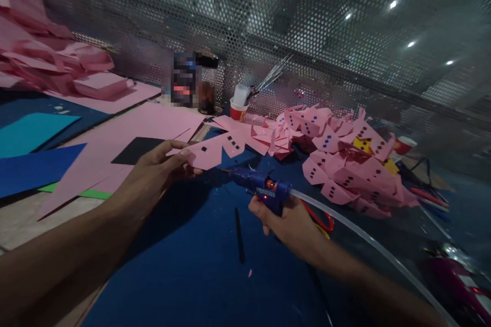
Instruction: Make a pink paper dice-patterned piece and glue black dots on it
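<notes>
Between the fingers and thumb of my left hand (166, 163) is a pink paper cutout (209, 155) with small black squares stuck on it. My right hand (293, 222) grips a blue glue gun (255, 181) by its handle. A long clear glue stick (356, 230) runs out of the gun's back and curves to the lower right. The gun's nozzle points left, just below the cutout's lower edge; I cannot tell whether they touch. A thin black strip (239, 235) lies on the blue surface (184, 276) below the gun.
A heap of folded pink pieces (345, 163) with dark squares lies at the right. Behind stands a red and white cup (238, 110) near a perforated metal panel (245, 25). Pink sheets (153, 120), a black sheet (136, 150) and blue sheets (34, 168) spread at the left. Red-handled scissors (320, 217) lie by my right hand.
</notes>
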A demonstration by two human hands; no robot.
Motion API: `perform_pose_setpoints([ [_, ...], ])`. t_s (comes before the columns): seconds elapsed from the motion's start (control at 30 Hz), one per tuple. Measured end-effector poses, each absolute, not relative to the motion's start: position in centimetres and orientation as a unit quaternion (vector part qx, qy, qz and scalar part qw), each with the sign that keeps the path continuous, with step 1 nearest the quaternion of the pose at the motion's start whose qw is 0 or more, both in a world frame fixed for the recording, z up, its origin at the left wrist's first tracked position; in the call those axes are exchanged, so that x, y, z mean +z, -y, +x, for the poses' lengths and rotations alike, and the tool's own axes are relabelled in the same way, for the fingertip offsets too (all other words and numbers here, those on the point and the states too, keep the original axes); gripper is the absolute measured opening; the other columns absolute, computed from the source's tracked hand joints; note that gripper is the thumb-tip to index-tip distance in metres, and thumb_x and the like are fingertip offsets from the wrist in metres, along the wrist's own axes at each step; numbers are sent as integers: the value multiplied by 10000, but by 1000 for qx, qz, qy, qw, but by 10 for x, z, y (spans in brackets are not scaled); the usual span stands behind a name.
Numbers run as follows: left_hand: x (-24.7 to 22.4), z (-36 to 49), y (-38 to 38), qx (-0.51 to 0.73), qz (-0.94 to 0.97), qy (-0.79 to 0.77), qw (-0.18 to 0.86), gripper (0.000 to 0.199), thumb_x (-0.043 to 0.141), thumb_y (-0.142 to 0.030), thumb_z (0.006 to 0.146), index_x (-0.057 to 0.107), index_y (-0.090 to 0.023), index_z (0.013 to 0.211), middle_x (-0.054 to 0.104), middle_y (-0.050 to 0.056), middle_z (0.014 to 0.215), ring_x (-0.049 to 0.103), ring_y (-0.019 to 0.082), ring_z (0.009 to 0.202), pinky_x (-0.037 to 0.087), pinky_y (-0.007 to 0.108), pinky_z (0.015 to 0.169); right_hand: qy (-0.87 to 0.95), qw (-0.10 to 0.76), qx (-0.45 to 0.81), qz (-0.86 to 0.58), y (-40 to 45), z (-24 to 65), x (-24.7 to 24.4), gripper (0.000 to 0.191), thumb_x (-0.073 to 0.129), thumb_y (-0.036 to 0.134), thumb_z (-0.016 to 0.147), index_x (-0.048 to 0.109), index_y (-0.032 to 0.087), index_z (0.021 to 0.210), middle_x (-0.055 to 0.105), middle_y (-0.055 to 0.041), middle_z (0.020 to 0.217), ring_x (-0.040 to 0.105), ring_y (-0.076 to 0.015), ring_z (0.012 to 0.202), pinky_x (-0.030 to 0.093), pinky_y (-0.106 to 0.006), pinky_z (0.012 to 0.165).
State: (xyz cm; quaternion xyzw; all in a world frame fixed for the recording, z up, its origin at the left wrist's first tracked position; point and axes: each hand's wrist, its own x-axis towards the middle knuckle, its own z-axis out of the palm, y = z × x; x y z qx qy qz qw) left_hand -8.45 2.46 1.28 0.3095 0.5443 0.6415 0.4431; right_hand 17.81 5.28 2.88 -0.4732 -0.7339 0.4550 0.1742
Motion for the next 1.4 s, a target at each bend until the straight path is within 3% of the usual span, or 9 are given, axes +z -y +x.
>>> perform_pose_setpoints([
  [0.3, 8, -81, -22, 585, 366, -556, 462, 218, 754, -358, 781, 634, -216, 894, 679, -10, 790, 705, 166, 682, 599, 308, 731, 757, 188, 410, -473, -52, 177, 28, 464, 557, 643, 863, 662, 206, 977, 575, 19, 571, 544, -128, 503, 400, -229, 445],
  [0.43, 4, -81, -22, 577, 386, -544, 472, 201, 744, -357, 786, 649, -236, 916, 678, -5, 778, 706, 181, 689, 603, 316, 718, 777, 191, 378, -466, -52, 176, 27, 447, 538, 631, 883, 675, 213, 965, 595, 0, 590, 589, -158, 576, 442, -256, 505],
  [1.07, 1, -82, -19, 556, 422, -525, 486, 200, 694, -373, 848, 598, -226, 942, 613, -44, 805, 691, 149, 704, 582, 266, 719, 789, 202, 352, -462, -53, 178, 15, 465, 524, 633, 895, 683, 214, 1017, 639, -3, 643, 618, -160, 614, 459, -256, 541],
  [1.4, 1, -82, -20, 557, 420, -526, 487, 185, 711, -356, 823, 628, -234, 933, 670, -22, 796, 697, 162, 698, 583, 274, 697, 798, 172, 325, -477, -54, 180, 16, 514, 492, 673, 891, 695, 213, 994, 650, -23, 657, 610, -161, 605, 442, -253, 532],
])
